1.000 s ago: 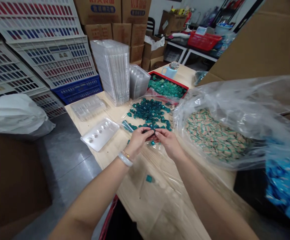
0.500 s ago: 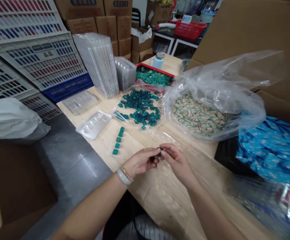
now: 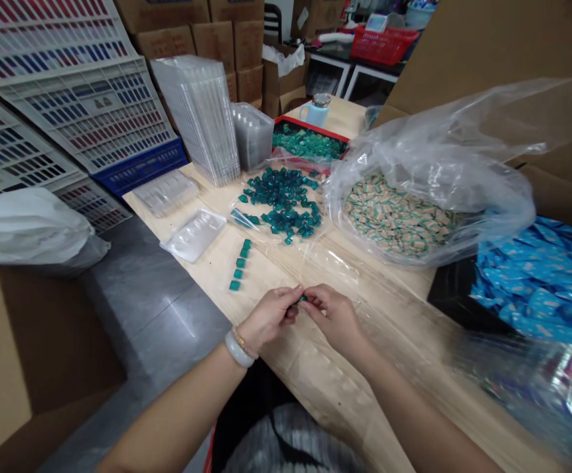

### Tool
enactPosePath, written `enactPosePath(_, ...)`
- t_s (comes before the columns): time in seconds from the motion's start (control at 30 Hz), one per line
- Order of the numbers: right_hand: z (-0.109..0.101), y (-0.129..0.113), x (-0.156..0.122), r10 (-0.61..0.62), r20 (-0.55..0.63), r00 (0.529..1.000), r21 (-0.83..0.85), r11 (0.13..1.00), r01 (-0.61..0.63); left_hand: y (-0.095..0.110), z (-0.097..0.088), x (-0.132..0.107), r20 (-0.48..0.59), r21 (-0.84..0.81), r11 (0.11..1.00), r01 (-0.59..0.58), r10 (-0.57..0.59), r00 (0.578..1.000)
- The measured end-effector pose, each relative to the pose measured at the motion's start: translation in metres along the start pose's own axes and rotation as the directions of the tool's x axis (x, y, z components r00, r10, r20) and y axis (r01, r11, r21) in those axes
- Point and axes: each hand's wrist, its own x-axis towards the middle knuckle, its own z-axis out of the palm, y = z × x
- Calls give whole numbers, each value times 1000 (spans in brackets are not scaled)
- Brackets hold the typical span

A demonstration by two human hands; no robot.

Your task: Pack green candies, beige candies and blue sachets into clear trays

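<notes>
My left hand (image 3: 274, 315), with a pale bangle at the wrist, pinches a small dark green piece (image 3: 302, 299) above the near part of the wooden table. The fingertips of my right hand (image 3: 333, 315) close on the same piece from the other side; fingers cover most of it. Left of the hands, several square green pieces (image 3: 238, 272) lie in a line on the table. Beyond them a loose heap of glossy teal pieces (image 3: 286, 190) rests on clear plastic film. A clear plastic tray (image 3: 194, 235) with moulded hollows lies to the left of the heap.
Stacked clear trays (image 3: 199, 118) stand at the back left. A red-rimmed tray (image 3: 347, 139) of green pieces and a blue mug (image 3: 316, 113) are behind the heap. At right are an open plastic bag (image 3: 502, 197) of small printed packets and blue packets (image 3: 536, 282) in a black box.
The view has shifted slightly. Both hands remain together at the green piece, with the right fingers now bent closer against it. The line of green pieces looks the same.
</notes>
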Motion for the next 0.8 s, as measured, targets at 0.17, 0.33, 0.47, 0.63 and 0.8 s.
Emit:
enactPosePath(0.17,3,7,5,40,-9,999,-175,984,-41,8,-15,-4,-197,35,988,-149,153,969)
enactPosePath(0.33,14,3,18,78,285,955,-511,856,83,4,-28,-3,-209,-74,993,-89,72,975)
enactPosePath(0.47,24,8,19,23,365,931,-586,783,210,-1,-32,-2,-182,-52,992,-113,102,978)
enactPosePath(0.63,12,10,10,-22,180,983,-430,898,99,-2,-36,-6,-63,27,990,-139,140,988)
enactPosePath(0.8,4,3,1,324,163,932,350,864,-362,-7,-23,-3,84,204,950,-237,224,971)
